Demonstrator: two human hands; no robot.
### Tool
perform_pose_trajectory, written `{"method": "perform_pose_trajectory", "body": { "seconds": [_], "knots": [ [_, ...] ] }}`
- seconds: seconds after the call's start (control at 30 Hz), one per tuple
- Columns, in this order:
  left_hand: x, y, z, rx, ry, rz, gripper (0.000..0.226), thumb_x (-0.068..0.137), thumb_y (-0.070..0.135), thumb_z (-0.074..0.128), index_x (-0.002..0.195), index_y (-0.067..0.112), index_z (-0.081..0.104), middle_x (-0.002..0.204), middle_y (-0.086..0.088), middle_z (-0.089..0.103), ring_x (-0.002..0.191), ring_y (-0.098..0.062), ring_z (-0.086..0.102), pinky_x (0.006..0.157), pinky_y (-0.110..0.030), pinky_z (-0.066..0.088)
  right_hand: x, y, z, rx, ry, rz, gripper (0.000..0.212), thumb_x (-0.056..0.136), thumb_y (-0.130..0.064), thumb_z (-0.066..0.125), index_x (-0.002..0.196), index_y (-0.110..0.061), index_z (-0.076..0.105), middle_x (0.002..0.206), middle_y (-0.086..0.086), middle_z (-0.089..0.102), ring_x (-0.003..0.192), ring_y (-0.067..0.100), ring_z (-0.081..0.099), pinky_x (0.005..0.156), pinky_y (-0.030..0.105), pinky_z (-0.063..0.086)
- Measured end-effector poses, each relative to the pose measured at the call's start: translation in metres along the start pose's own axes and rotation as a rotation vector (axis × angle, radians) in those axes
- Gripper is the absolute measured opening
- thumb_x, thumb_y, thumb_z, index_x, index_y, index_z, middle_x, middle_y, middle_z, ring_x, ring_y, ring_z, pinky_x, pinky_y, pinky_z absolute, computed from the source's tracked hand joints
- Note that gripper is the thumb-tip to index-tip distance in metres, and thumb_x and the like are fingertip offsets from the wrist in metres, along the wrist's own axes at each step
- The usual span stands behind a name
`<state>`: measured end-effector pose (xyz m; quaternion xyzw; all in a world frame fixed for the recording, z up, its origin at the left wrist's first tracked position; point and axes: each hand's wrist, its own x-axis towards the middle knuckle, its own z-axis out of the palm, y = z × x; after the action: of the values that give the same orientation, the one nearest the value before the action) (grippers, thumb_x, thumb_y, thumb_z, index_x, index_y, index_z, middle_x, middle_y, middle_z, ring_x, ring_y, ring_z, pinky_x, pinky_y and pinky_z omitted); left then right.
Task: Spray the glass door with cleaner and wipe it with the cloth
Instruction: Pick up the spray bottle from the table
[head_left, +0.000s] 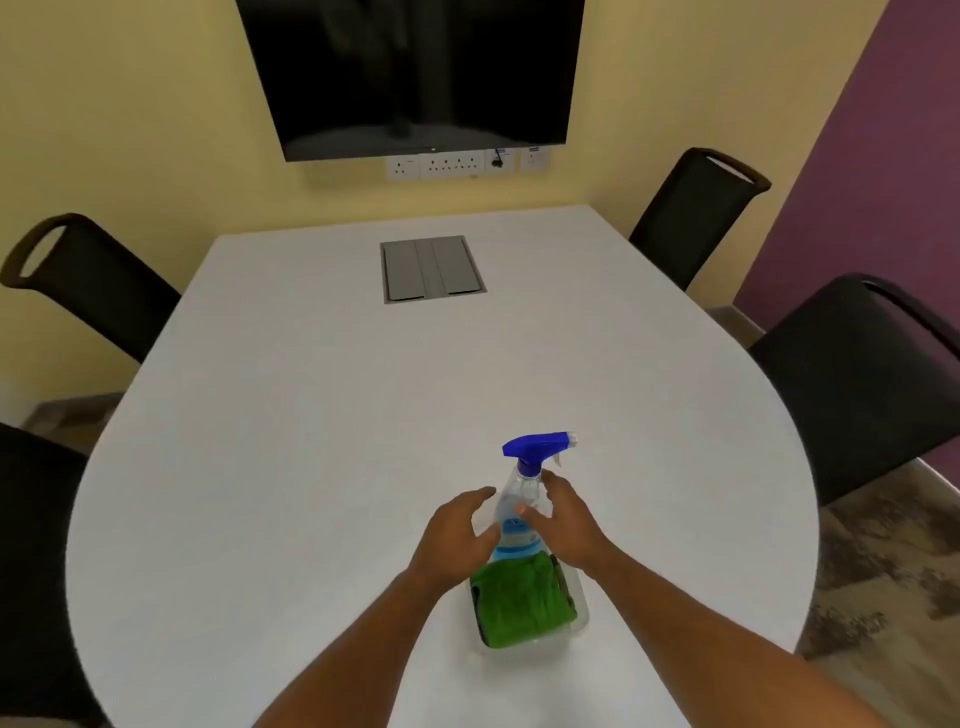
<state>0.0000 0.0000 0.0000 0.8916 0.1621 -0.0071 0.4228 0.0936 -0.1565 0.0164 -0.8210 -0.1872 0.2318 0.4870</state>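
A clear spray bottle (519, 491) with a blue trigger head stands upright in a clear plastic tray (581, 608) near the table's front edge. A folded green cloth (514, 605) lies in the same tray, in front of the bottle. My left hand (457, 535) hovers just left of the bottle with its fingers spread. My right hand (566, 519) is at the bottle's right side, fingers apart, its thumb against the bottle's body. Neither hand has closed around the bottle. No glass door is in view.
The tray rests on a white oval table (311, 415) with a grey cable hatch (434, 269) near the far end. Black chairs (93, 280) stand at both sides. A dark wall screen (410, 73) hangs above a row of sockets.
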Motion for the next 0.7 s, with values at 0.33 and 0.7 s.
{"method": "perform_pose_trajectory", "body": {
  "seconds": [0.33, 0.7],
  "knots": [
    [0.009, 0.014, 0.006, -0.078, -0.01, 0.001, 0.085, 0.089, 0.05, 0.068, 0.158, 0.026, 0.024, 0.166, 0.004, 0.027, 0.15, -0.018, 0.034, 0.119, -0.037, 0.036, -0.004, -0.01, -0.012, -0.004, 0.089, -0.017, 0.036, 0.095, -0.026, 0.064, 0.126, -0.03, 0.048, 0.117, -0.009, 0.062, 0.115, 0.016, 0.062, 0.086, 0.022, 0.055],
    [0.035, 0.078, 0.02, -0.248, -0.151, 0.167, 0.074, 0.08, 0.042, 0.081, 0.145, 0.025, 0.052, 0.137, 0.01, 0.063, 0.122, -0.013, 0.062, 0.108, -0.034, 0.051, -0.052, -0.051, -0.099, -0.065, 0.158, -0.063, 0.046, 0.095, -0.026, 0.063, 0.139, -0.025, 0.046, 0.132, -0.003, 0.061, 0.116, 0.014, 0.059, 0.097, 0.032, 0.052]
  ]
}}
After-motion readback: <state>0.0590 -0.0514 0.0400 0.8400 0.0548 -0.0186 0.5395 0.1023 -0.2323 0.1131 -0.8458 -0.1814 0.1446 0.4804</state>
